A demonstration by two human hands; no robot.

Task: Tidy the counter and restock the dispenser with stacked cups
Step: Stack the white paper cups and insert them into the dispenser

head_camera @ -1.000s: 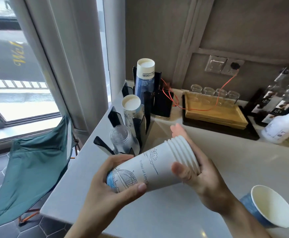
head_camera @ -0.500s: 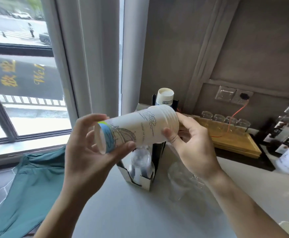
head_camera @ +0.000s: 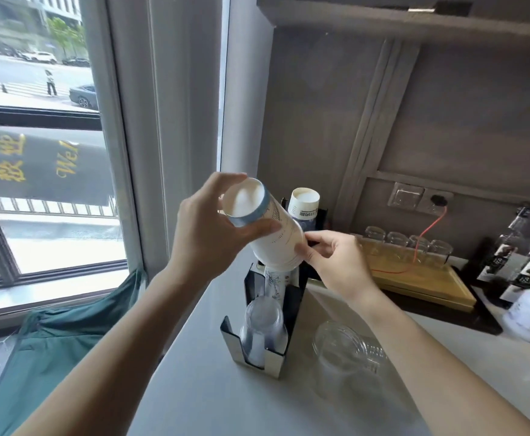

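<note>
we are lowering the stack of paper cups [head_camera: 270, 234] mouth-down onto the paper cups already sitting in the middle slot of the cup dispenser [head_camera: 268, 316]. to do this well, we judge the stack should come more upright first, since it is tilted with its base leaning toward the window, then slide straight down so the rims nest instead of catching on the slot's black walls.

our left hand [head_camera: 207, 237] is wrapped around the upper, base end of the stack, thumb across the front just below the blue band and fingers curled behind. our right hand [head_camera: 332, 262] pinches the lower rim end from the right side, fingertips on the rims. the stack lies between the two hands, directly above the middle slot, its mouth just over the cups there.

the front slot holds clear plastic cups [head_camera: 262, 325], and another clear cup stack [head_camera: 348, 357] lies on the counter [head_camera: 194, 388] just right of the dispenser.
</note>
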